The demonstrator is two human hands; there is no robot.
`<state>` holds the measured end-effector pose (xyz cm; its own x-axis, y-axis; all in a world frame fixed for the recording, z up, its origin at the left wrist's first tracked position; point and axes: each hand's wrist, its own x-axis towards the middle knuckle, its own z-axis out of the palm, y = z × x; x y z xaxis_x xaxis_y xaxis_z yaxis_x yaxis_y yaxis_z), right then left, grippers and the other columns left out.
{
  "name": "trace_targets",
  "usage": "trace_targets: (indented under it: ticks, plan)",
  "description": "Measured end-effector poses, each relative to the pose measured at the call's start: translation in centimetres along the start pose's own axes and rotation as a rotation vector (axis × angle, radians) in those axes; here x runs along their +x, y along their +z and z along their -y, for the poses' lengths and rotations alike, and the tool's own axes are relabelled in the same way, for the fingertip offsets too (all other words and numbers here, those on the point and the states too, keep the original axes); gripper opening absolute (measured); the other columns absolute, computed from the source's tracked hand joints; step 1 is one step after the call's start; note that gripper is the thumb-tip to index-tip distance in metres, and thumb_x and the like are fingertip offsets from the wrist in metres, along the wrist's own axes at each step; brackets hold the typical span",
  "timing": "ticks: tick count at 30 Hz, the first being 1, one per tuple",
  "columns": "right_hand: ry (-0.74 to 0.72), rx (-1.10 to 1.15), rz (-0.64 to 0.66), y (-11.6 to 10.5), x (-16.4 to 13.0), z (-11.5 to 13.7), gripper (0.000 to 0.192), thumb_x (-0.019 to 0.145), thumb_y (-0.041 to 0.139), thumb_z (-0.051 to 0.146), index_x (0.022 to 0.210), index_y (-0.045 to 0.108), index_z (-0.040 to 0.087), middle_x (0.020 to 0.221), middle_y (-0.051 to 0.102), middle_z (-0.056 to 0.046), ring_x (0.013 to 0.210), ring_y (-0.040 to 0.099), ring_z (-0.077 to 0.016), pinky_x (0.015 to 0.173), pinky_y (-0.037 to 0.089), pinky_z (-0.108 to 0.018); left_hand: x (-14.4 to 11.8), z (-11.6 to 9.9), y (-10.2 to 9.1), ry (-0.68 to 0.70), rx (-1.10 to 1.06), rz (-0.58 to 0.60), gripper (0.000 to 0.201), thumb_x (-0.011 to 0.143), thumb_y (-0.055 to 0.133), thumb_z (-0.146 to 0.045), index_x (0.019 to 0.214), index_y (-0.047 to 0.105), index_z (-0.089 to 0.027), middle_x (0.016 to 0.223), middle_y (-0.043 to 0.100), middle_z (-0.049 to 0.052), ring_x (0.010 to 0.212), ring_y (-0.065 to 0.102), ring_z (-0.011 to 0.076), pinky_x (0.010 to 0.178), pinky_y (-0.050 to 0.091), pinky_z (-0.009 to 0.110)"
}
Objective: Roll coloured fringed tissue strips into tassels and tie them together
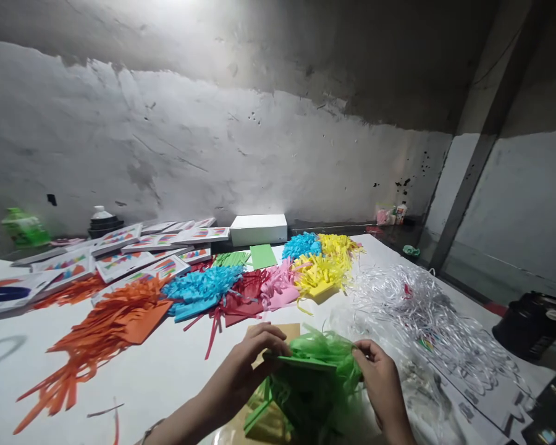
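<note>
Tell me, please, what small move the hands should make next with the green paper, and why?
Probably pull one strip free: the left hand and right hand both pinch the bundle of green paper strips, which looks tangled and bunched between them.

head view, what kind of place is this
Probably a small paper-craft workshop: heaps of cut paper strips in many colours cover the table, finished cards lie along a rough wall, and both hands hold green strips.
</note>
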<state>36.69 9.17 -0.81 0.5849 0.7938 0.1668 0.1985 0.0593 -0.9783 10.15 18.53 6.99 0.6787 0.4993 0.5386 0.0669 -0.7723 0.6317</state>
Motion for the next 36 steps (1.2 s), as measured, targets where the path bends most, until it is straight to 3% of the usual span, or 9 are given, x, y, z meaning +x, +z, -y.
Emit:
trace_targets:
  ticks: [6,10,12,14,17,21,25,29,36]
  plan:
    - [0.0,0.074,0.137,0.9,-1.2,-0.3,0.028,0.081,0.061,0.046,0.082,0.062,0.019,0.066,0.065,-0.001,0.059,0.061,-0.0165,0.054,0.045,-0.024,1.2,-0.6,-0.8,0.083,-0.098,0.063,0.022,0.101,0.049,-0.033,0.096,0.067,-0.023,0.088,0.074,0.007,0.087,0.067,0.0211,0.1,0.046,0.042]
    - [-0.072,0.024,0.29,1.6,-2.2,2.4,0.025,0.078,0.062,0.028,0.101,0.066,0.02,0.073,0.069,0.0,0.07,0.067,-0.0183,0.061,0.049,-0.024,1.4,-1.8,-0.1,0.274,-0.004,0.259,0.023,0.104,0.042,-0.032,0.101,0.064,-0.028,0.093,0.077,0.004,0.088,0.069,0.0193,0.11,0.039,0.045]
    - [-0.181,-0.085,0.371,1.9,-2.0,4.3,0.022,0.072,0.061,0.018,0.091,0.072,0.022,0.073,0.071,0.001,0.071,0.068,-0.0182,0.064,0.049,-0.024,1.3,-2.9,0.4,0.297,0.038,0.362,0.023,0.104,0.04,-0.027,0.104,0.063,-0.029,0.097,0.078,0.005,0.092,0.07,0.0194,0.11,0.039,0.044]
    - [-0.274,-0.156,0.325,1.9,-1.2,6.0,0.015,0.072,0.059,0.017,0.075,0.073,0.022,0.072,0.071,0.0,0.072,0.067,-0.0184,0.068,0.048,-0.025,1.2,-4.1,0.6,0.264,0.093,0.436,0.025,0.103,0.042,-0.021,0.108,0.065,-0.03,0.099,0.079,0.005,0.095,0.071,0.02,0.113,0.036,0.045]
    - [-0.326,-0.156,0.106,1.0,0.9,7.5,0.017,0.081,0.057,0.028,0.08,0.072,0.021,0.081,0.072,-0.004,0.078,0.065,-0.0207,0.074,0.048,-0.029,0.8,-5.3,0.6,0.236,0.118,0.455,0.031,0.101,0.044,-0.014,0.114,0.065,-0.033,0.105,0.079,0.004,0.102,0.07,0.0198,0.117,0.031,0.047]
    - [-0.344,-0.143,-0.047,-0.7,3.2,8.1,0.023,0.083,0.057,0.038,0.084,0.072,0.02,0.087,0.072,-0.007,0.081,0.063,-0.0222,0.079,0.047,-0.031,-0.6,-5.0,0.6,0.315,0.042,0.274,0.029,0.1,0.049,-0.014,0.118,0.061,-0.034,0.107,0.079,0.002,0.104,0.071,0.0195,0.118,0.032,0.048]
    - [-0.258,-0.099,0.031,-1.3,3.8,7.0,0.026,0.08,0.062,0.043,0.08,0.072,0.02,0.077,0.07,-0.003,0.073,0.06,-0.0197,0.069,0.045,-0.027,-1.9,-4.0,0.3,0.216,-0.253,-0.136,0.015,0.102,0.048,-0.033,0.1,0.063,-0.033,0.089,0.079,0.001,0.087,0.074,0.0228,0.107,0.045,0.052]
    - [-0.101,0.01,0.165,-0.9,3.1,4.9,0.031,0.077,0.066,0.048,0.074,0.069,0.018,0.07,0.066,-0.002,0.066,0.058,-0.0174,0.06,0.044,-0.025,-1.7,-4.3,-0.9,0.041,-0.511,-0.472,0.009,0.091,0.068,-0.037,0.088,0.064,-0.028,0.076,0.074,-0.001,0.074,0.073,0.0213,0.094,0.056,0.049]
    - [0.127,0.179,0.386,1.0,0.1,2.1,0.037,0.077,0.068,0.053,0.074,0.065,0.016,0.064,0.063,-0.001,0.055,0.055,-0.0138,0.053,0.042,-0.025,-0.5,-4.6,-3.1,-0.008,-0.575,-0.662,0.016,0.077,0.082,-0.031,0.084,0.069,-0.026,0.076,0.075,-0.001,0.073,0.072,0.0193,0.076,0.063,0.033]
